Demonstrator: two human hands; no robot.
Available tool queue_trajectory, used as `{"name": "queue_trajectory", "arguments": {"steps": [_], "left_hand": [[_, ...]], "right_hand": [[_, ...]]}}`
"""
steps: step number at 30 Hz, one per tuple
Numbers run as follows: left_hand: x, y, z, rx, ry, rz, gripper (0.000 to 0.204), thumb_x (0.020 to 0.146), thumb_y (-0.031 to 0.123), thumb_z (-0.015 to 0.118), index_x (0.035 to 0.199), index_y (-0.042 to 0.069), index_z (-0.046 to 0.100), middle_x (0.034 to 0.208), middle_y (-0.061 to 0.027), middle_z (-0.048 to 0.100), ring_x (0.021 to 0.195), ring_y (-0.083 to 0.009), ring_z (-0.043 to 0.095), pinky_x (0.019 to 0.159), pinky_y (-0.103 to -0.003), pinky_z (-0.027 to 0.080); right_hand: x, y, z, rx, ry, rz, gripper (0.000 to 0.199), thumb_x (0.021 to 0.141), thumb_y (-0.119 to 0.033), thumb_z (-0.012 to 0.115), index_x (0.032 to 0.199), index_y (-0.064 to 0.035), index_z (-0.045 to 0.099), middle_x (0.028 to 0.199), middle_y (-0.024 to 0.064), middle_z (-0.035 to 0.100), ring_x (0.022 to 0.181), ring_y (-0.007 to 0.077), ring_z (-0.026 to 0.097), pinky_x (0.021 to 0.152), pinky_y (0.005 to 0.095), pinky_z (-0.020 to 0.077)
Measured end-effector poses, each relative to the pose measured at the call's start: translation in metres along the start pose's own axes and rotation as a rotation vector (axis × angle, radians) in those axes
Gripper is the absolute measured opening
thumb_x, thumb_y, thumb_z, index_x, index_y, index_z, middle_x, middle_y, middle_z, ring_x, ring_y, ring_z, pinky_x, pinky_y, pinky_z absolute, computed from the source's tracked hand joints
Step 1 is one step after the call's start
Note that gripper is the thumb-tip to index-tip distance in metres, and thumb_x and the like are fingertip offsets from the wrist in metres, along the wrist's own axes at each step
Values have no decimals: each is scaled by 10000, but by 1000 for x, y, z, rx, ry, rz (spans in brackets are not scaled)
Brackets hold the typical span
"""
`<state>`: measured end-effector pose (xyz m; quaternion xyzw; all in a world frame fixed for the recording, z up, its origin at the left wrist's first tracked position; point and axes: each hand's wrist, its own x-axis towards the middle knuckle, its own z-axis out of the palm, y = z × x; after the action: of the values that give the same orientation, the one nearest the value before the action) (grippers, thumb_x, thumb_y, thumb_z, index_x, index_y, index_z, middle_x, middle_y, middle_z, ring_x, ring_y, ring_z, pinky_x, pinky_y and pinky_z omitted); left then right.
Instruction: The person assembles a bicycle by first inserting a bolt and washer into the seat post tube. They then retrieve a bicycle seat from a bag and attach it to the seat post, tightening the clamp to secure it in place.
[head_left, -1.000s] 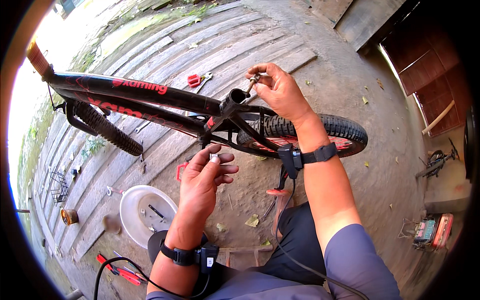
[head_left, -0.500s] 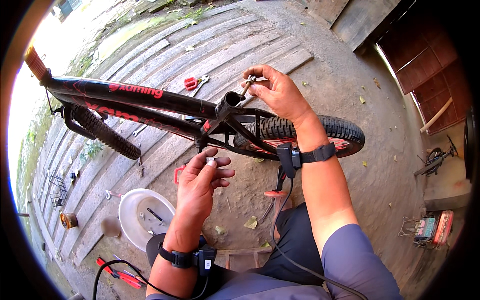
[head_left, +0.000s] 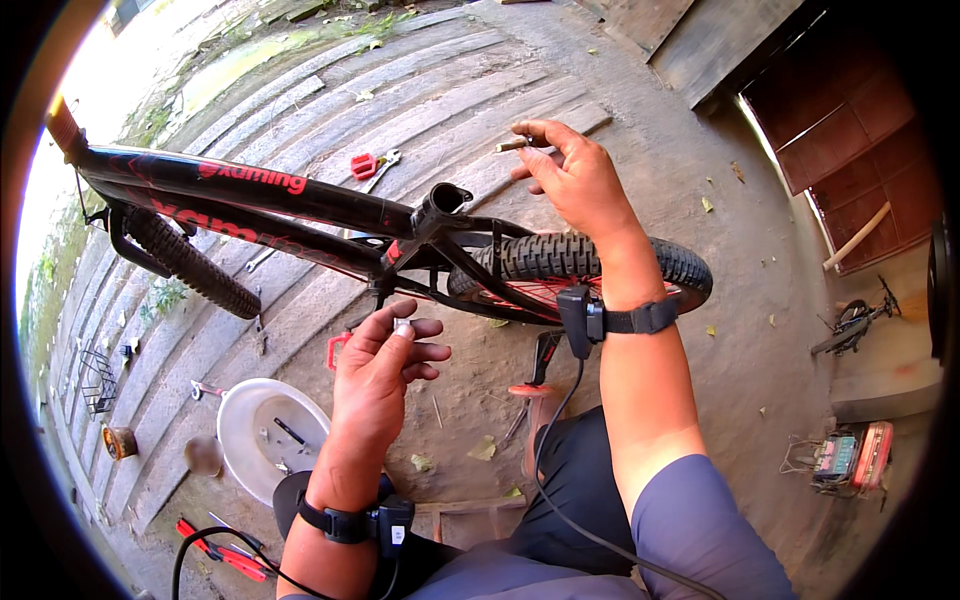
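A black bicycle frame (head_left: pixel 300 192) with red markings stands across the view, its seat tube (head_left: pixel 447 198) open at the top with no post in it. Above and to the right of that tube, my right hand (head_left: pixel 575 178) pinches a short metal bolt (head_left: pixel 510 146) between thumb and fingertips, its end pointing left. Below the frame, my left hand (head_left: pixel 378 365) has its thumb pressed against the index finger on a small shiny metal piece (head_left: pixel 402 326), too small to name; the other fingers are loosely curled. Neither hand touches the frame.
A white basin (head_left: pixel 262 480) with a dark rod stands at lower left, near red-handled tools (head_left: pixel 225 555). A red pedal (head_left: pixel 363 166) and wrench (head_left: pixel 384 170) lie beyond the frame. The knobbly rear tire (head_left: pixel 570 258) sits below my right hand. A cable (head_left: pixel 510 480) runs from my right wrist.
My right hand has lifted the bolt up and away from the seat tube's rim, and the bolt has turned from upright to nearly level. My left hand keeps its pinch. The view has shifted slightly.
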<state>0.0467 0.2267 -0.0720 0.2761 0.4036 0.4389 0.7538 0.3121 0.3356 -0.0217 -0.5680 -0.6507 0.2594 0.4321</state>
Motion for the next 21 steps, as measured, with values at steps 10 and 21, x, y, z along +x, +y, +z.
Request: {"name": "queue_trajectory", "arguments": {"steps": [10, 21], "left_hand": [[1, -3, 6, 8, -29, -25, 303, 964, 131, 516, 1249, 28, 510, 1029, -122, 655, 800, -191, 673, 646, -266, 526], [1, 0, 5, 14, -48, -24, 303, 977, 119, 492, 1252, -6, 491, 1045, -131, 647, 814, -178, 671, 659, -259, 527]], "right_hand": [[-12, -26, -17, 17, -36, 25, 217, 935, -130, 590, 1142, -77, 626, 959, 30, 656, 677, 104, 664, 529, 206, 488], [-11, -27, -17, 140, -57, 84, 197, 928, -111, 606, 1116, -57, 627, 910, 23, 640, 669, 110, 662, 535, 205, 495]]}}
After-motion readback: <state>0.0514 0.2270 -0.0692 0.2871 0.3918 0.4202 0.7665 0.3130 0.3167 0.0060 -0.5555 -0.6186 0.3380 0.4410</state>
